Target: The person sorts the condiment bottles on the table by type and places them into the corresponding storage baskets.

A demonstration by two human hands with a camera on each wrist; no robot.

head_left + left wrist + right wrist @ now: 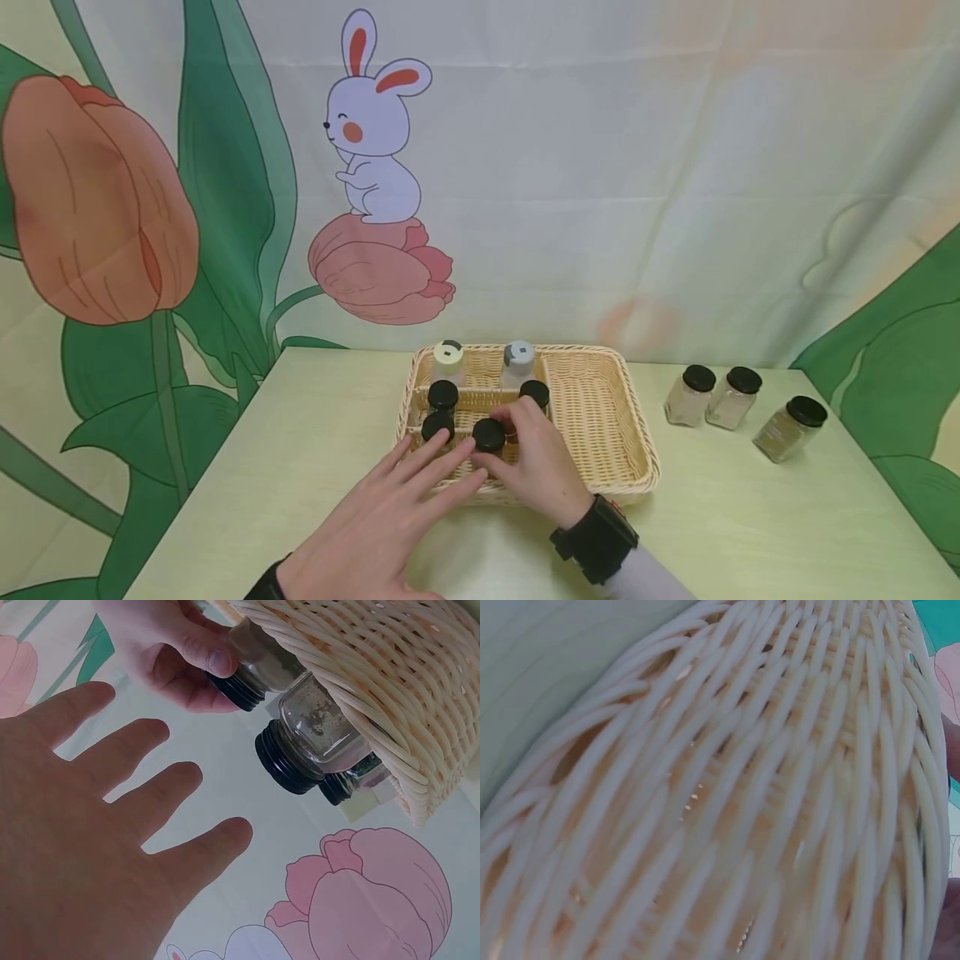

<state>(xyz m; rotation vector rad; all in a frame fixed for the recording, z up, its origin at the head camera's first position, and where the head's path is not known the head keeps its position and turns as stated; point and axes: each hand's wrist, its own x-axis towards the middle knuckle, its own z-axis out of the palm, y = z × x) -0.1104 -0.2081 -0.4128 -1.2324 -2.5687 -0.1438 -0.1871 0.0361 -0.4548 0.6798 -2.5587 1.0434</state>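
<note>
My right hand (546, 468) holds a black-lidded glass spice jar (489, 436) between thumb and fingers, inside the front left part of a wicker basket (647, 467). The left wrist view shows the thumb and fingers around this jar (268, 656) by its lid. My left hand (384, 510) is spread with straight fingers in front of the basket, its fingertips near another black-lidded jar (438, 426). In the left wrist view this hand (82, 825) holds nothing. The basket's weave (780, 787) fills most of the right wrist view, where only bits of fingers show at the edge.
Further back in the basket stand more black-lidded jars (442, 394) and two bottles, one with a cream cap (448, 353), one with a grey cap (519, 355). Right of the basket, three spice jars (729, 400) stand on the table (300, 433). A printed cloth (540, 208) hangs behind.
</note>
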